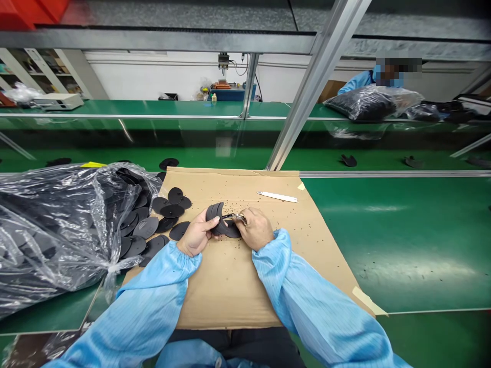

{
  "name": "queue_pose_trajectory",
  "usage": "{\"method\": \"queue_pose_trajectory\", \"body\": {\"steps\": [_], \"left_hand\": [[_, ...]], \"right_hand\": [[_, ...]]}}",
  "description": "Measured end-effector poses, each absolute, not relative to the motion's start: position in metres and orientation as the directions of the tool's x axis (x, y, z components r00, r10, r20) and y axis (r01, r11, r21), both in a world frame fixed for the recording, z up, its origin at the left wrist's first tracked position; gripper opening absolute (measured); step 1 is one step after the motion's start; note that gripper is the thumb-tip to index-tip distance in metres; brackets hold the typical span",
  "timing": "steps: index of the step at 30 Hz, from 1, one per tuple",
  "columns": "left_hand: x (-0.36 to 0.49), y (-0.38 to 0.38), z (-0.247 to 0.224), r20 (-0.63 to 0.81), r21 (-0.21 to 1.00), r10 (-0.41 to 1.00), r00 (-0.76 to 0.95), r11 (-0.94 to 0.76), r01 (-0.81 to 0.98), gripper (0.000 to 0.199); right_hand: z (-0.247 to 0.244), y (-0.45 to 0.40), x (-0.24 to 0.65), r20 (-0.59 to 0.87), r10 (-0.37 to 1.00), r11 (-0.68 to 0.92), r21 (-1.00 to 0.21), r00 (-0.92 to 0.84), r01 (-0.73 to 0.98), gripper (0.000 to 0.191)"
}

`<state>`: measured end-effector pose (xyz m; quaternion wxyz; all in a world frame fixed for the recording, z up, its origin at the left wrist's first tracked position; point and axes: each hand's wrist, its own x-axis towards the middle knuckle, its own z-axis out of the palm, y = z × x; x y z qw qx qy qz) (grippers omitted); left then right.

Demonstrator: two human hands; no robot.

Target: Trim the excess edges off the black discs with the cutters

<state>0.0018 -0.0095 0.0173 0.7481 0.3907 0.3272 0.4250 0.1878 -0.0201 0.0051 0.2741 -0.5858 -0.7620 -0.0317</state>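
Note:
In my left hand [197,232] is a small stack of curved black rubber-like pads [215,214], gripped between thumb and fingers. My right hand [258,227] is closed around shiny metal nippers [240,218], whose jaws point left to the pads' edge. Whether the jaws touch the pads I cannot tell. Below the tool, between both hands, a flat black disc [232,230] lies on the cardboard sheet [230,286]. Small black crumbs are scattered around the hands. Left of my left hand, loose black oval discs [172,210] lie in overlapping piles.
A large clear plastic bag [57,230] full of black discs spills open toward the cardboard. A white blade-like strip [277,197] lies at the back right. Behind runs a green conveyor belt [230,158] with several black pieces. A slanted metal post [303,97] rises behind the cardboard. Across, a person [358,82] sits behind bags.

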Motion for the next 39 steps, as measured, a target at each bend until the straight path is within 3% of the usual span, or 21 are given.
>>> {"method": "queue_pose_trajectory", "body": {"steps": [12,16,24,31,39], "left_hand": [[0.004,-0.008,0.015,-0.158,0.834,0.902,0.402,0.340,-0.434,0.050],[0.003,-0.007,0.021,-0.186,0.793,0.902,0.390,0.372,-0.483,0.051],[-0.003,-0.008,0.031,-0.259,0.709,0.857,0.445,0.482,-0.515,0.026],[-0.010,-0.007,0.034,-0.283,0.694,0.820,0.498,0.533,-0.484,0.038],[-0.006,-0.004,0.022,-0.178,0.782,0.861,0.476,0.418,-0.463,0.053]], "right_hand": [[0.006,-0.021,0.187,0.306,0.942,0.232,-0.294,-0.138,0.927,0.021],[0.005,-0.021,0.188,0.369,0.920,0.264,-0.329,-0.135,0.907,0.020],[0.005,-0.021,0.190,0.517,0.853,0.320,-0.409,-0.072,0.855,0.014],[0.006,-0.021,0.191,0.580,0.812,0.371,-0.428,-0.064,0.824,0.017],[0.004,-0.020,0.191,0.605,0.794,0.390,-0.426,-0.063,0.817,0.016]]}}
